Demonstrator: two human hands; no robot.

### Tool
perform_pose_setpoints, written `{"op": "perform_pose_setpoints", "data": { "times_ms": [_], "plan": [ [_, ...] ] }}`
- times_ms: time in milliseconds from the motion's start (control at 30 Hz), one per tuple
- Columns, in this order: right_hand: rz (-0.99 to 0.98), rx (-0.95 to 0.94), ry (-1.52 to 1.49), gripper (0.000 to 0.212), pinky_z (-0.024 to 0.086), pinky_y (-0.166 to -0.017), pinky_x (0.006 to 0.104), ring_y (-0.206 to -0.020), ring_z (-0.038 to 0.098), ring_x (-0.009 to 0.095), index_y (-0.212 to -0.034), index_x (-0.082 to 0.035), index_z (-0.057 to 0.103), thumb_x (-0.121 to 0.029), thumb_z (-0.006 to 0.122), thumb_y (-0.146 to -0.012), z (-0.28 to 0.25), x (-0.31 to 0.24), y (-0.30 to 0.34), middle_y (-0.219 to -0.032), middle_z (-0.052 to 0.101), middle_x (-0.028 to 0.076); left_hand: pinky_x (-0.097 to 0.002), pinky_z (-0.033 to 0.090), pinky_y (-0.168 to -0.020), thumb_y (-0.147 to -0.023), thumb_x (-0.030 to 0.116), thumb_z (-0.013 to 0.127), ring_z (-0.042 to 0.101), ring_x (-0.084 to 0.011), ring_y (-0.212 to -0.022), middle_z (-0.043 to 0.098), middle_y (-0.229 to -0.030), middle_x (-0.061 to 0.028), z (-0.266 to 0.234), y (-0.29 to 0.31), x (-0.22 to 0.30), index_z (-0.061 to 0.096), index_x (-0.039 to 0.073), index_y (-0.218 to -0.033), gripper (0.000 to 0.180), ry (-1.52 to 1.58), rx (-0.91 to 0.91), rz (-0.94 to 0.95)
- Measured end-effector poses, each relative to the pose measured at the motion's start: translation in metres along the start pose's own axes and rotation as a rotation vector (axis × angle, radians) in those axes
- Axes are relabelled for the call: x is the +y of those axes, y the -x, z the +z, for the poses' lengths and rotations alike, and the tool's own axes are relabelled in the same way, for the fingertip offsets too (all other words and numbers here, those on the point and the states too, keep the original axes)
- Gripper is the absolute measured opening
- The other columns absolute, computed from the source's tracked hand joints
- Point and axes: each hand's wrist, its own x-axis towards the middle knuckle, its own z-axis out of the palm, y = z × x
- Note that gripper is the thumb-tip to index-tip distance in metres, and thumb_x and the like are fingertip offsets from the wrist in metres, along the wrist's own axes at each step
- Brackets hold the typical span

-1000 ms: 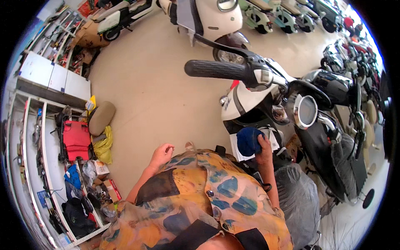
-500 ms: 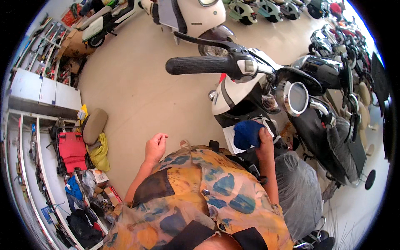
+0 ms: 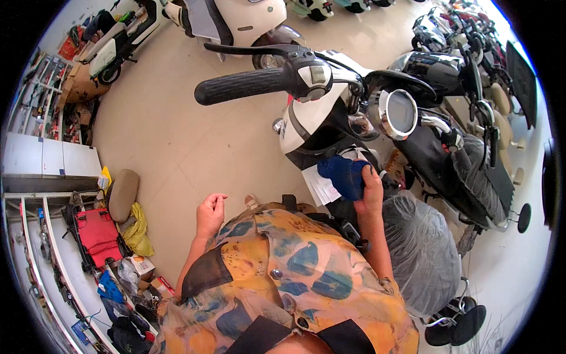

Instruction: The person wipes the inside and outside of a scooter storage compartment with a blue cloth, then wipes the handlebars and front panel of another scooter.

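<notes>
My right hand (image 3: 370, 193) is closed around a crumpled dark blue cloth (image 3: 344, 176), thumb on top. The cloth hangs over white papers (image 3: 321, 186), hiding part of them, beside a white-and-black scooter (image 3: 315, 124). In front of me extend the scooter's black handlebar grip (image 3: 242, 87), its brake lever and a round chrome-rimmed gauge (image 3: 398, 115). My left hand (image 3: 210, 216) is held off to the left above the floor, its fingers curled in with nothing visible in them.
A plastic-wrapped seat (image 3: 418, 253) is close on my right. Another white scooter (image 3: 250, 20) stands ahead, and more motorbikes line the far right. On the left are shelves (image 3: 53, 253), a red folding cart (image 3: 99, 236), a yellow bag (image 3: 138, 230) and boxes.
The view has shifted, so the scooter appears further left. The blue cloth now spreads out more to the left of my right hand. My left hand stays curled.
</notes>
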Motion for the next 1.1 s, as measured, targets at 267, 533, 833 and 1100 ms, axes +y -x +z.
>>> {"op": "perform_pose_setpoints", "data": {
  "times_ms": [267, 533, 833, 1100],
  "plan": [
    [0.035, -0.309, -0.105, 0.037, 0.048, -0.082, 0.0364, -0.090, 0.060, 0.024, -0.109, -0.002, 0.052, -0.033, 0.054, -0.090, 0.016, 0.004, -0.001, -0.102, 0.059, 0.012, -0.0316, 0.044, -0.091, -0.083, 0.010, 0.055, 0.052, -0.0187, -0.111, 0.053, -0.118, -0.0122, 0.024, -0.029, 0.113, 0.043, 0.008, -0.129, 0.048, -0.005, -0.485, 0.481],
    [0.087, -0.430, -0.015, 0.043, 0.047, -0.084, 0.0323, -0.092, 0.057, 0.019, -0.115, -0.003, 0.051, -0.023, 0.067, -0.080, 0.038, 0.004, 0.012, -0.101, 0.058, 0.006, -0.0353, 0.036, -0.101, -0.084, 0.012, 0.058, 0.042, -0.0238, -0.121, 0.039, -0.133, -0.0139, 0.072, -0.023, 0.134, 0.017, 0.006, -0.142, 0.070, 0.511, -0.772, 0.421],
    [-0.069, -0.477, 0.905, 0.058, 0.044, -0.088, 0.0320, -0.100, 0.056, 0.020, -0.120, -0.004, 0.048, -0.004, 0.069, -0.066, 0.057, 0.025, 0.011, -0.107, 0.058, 0.010, -0.0277, 0.047, -0.081, -0.088, 0.018, 0.058, 0.057, -0.0117, -0.089, 0.061, -0.098, -0.0031, 0.063, -0.030, 0.096, 0.052, 0.002, -0.115, 0.032, 0.702, -0.692, -0.008],
    [-0.136, -0.645, 1.150, 0.076, 0.038, -0.097, 0.0352, -0.114, 0.050, 0.026, -0.130, -0.001, 0.042, -0.024, 0.074, -0.065, 0.121, 0.070, -0.013, -0.122, 0.053, 0.017, -0.0295, 0.047, -0.081, -0.084, 0.017, 0.062, 0.059, -0.0140, -0.088, 0.063, -0.096, -0.0085, 0.014, -0.076, 0.052, 0.055, 0.002, -0.112, 0.033, 0.613, -0.585, 0.141]
  ]
}}
